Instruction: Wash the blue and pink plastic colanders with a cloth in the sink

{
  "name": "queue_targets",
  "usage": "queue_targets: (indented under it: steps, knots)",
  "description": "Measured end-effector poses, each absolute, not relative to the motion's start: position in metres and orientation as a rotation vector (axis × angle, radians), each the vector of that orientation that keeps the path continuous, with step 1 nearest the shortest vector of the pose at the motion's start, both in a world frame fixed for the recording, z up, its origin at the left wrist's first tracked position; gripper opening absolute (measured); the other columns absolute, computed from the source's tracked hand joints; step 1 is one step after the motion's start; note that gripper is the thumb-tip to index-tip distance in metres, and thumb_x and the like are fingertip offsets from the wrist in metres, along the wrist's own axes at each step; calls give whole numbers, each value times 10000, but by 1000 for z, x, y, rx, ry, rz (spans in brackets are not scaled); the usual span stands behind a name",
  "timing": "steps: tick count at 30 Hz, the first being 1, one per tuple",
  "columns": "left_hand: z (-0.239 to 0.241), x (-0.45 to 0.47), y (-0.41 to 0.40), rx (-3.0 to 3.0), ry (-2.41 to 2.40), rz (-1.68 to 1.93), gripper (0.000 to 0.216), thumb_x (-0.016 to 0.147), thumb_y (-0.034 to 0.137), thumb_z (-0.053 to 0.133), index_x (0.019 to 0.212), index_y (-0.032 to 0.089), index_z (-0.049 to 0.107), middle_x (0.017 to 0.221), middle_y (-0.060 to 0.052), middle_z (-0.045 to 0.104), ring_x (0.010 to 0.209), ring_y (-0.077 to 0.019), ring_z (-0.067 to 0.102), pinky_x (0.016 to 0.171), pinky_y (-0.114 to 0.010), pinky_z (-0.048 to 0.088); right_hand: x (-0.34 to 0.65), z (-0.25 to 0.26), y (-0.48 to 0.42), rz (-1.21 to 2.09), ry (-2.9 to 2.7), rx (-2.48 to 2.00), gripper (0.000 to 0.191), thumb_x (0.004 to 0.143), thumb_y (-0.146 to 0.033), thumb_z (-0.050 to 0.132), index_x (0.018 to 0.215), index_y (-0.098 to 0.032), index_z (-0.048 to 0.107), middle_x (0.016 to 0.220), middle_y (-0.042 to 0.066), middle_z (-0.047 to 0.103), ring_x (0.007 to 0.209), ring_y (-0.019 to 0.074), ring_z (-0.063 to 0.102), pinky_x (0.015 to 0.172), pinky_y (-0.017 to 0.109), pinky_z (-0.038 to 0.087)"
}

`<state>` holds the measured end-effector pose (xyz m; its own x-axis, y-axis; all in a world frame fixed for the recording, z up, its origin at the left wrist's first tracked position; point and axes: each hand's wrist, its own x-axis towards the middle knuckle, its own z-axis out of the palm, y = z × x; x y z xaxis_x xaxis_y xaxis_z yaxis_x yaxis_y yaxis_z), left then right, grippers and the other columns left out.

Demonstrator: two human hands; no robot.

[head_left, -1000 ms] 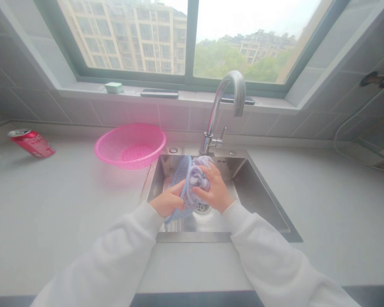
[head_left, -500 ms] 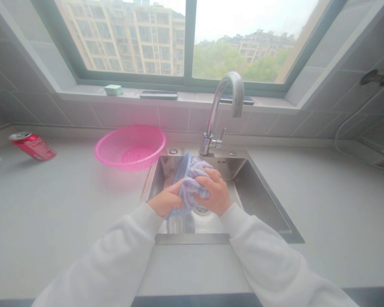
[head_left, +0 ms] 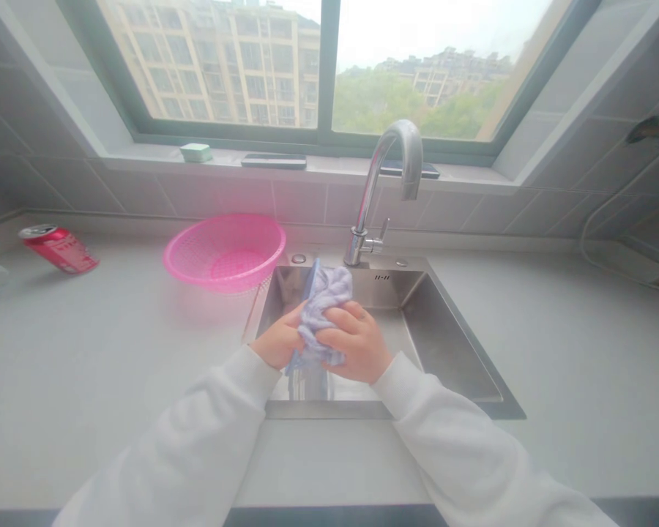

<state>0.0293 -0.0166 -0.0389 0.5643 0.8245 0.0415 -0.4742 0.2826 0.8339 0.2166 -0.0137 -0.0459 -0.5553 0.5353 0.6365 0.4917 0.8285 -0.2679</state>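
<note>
Over the steel sink (head_left: pixel 461 351), my left hand (head_left: pixel 279 339) grips a blue basket (head_left: pixel 310 282) with small holes, tilted on edge. Only a narrow strip of its rim and side shows. My right hand (head_left: pixel 359 342) is closed around a bunched lilac-and-white cloth (head_left: pixel 329 296), which it presses against the face of the basket. The cloth hides most of the basket and part of my left fingers.
A chrome faucet (head_left: pixel 409 157) arches over the back of the sink. To the left stand a pink plastic basket (head_left: pixel 225 282) and a tilted red can (head_left: pixel 60 250). A green sponge (head_left: pixel 196 152) and a flat dark object (head_left: pixel 273 161) lie on the windowsill.
My right hand and the cloth have shifted slightly left and down across the basket. The basket has turned more edge-on, and the cloth now covers more of it.
</note>
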Motion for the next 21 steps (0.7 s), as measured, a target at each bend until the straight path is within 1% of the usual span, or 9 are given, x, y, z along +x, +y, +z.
queue_targets:
  steps: [4,6,7,9,12,15,17,19,21]
  knots:
    - [-46,27,-14,974,442,822,874,493,-29,618,1311,278,660,1139,-36,721,1000,-237,662,794,-297,495,228,-47,0,162,-1997,-961,251,681,-330,750,930,-305,736,1185,57,684,1129,293,608,1019,463,495]
    - [-50,26,-14,972,448,743,896,511,-22,614,1352,287,628,1174,-45,712,1021,-245,655,826,-323,484,237,-47,9,304,-1792,-1072,261,690,-305,696,949,-274,717,1126,66,692,1099,288,622,1012,472,490]
    - [-51,26,-15,965,439,704,933,523,-24,613,1396,303,589,1208,-51,701,1054,-257,648,851,-346,480,241,-47,13,403,-1683,-1122,259,696,-301,669,948,-258,707,1060,60,699,1044,274,636,980,459,502]
    - [-51,27,-18,950,404,649,1021,544,-38,608,1482,344,487,1276,-61,673,1138,-283,626,908,-394,471,246,-47,19,641,-1484,-1208,264,695,-312,639,940,-227,687,892,28,689,865,231,643,847,399,533]
    - [-47,28,-22,935,368,644,1047,573,-31,648,1518,357,417,1362,-78,626,1212,-303,602,956,-435,468,248,-47,23,914,-1257,-1270,298,673,-352,656,932,-204,666,736,-21,638,668,173,576,653,310,496]
    - [-44,28,-22,921,364,677,1011,598,8,729,1504,334,419,1398,-107,604,1199,-318,624,947,-456,492,246,-46,21,961,-1157,-1276,342,654,-378,689,944,-199,658,719,-33,624,629,154,545,608,288,459]
    - [-44,26,-21,911,350,699,966,612,34,773,1477,314,446,1336,-118,644,1123,-318,667,914,-464,517,245,-45,20,947,-1143,-1288,366,645,-380,701,958,-194,661,721,-33,626,625,149,537,612,287,454]
    - [-43,25,-20,890,328,726,854,645,77,800,1420,278,505,1241,-117,691,1030,-306,703,881,-466,537,244,-45,20,930,-1136,-1297,380,638,-374,707,966,-187,667,734,-27,638,634,150,540,620,288,455]
    - [-41,25,-18,851,315,759,670,714,144,793,1340,231,572,1165,-119,719,956,-288,720,854,-459,553,244,-45,20,916,-1125,-1296,385,632,-370,712,967,-183,672,759,-19,654,656,153,554,634,289,461]
